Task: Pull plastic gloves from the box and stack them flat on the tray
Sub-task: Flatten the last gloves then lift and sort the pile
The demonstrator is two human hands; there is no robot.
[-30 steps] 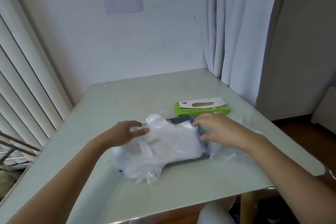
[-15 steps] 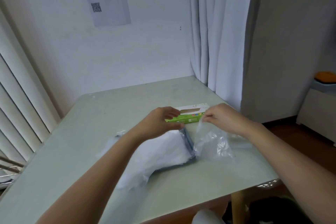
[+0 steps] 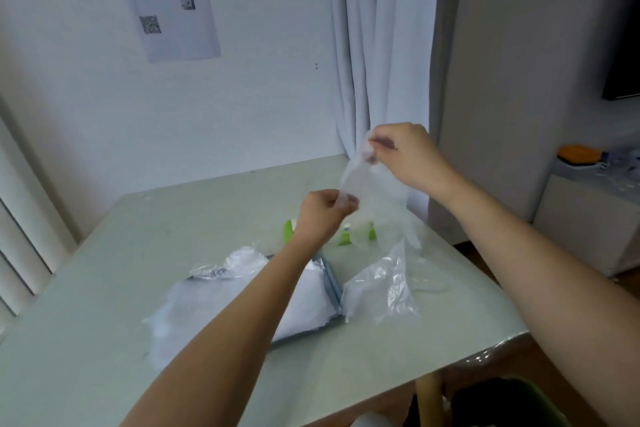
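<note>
Glove, thin clear film, is in the air above the green box, which lies at the far side of the surface. The glove is stretched slantwise between both hands. Left hand pinches the lower edge, fingers curled on the film. Right hand, higher and further back, pinches the upper edge the same way. The glove hangs clear of the tray, so it is not yet laid down. Near side of the box, the tray carries a thick white pile of gloves. Most of the tray is buried and only its grey-blue right rim and near corner show. The pile spills past the tray on the left and looks rumpled there rather than flat. One more loose glove lies crumpled on the surface, just beside the right rim and off the tray. Judgement: task well under way, many gloves already out and stacked. Left to do: spread this one and lay it on the pile, bring the stray one in, and probably smooth the overhang. Cannot tell how many remain in the box, since its opening is hidden behind the left hand and the film.
</note>
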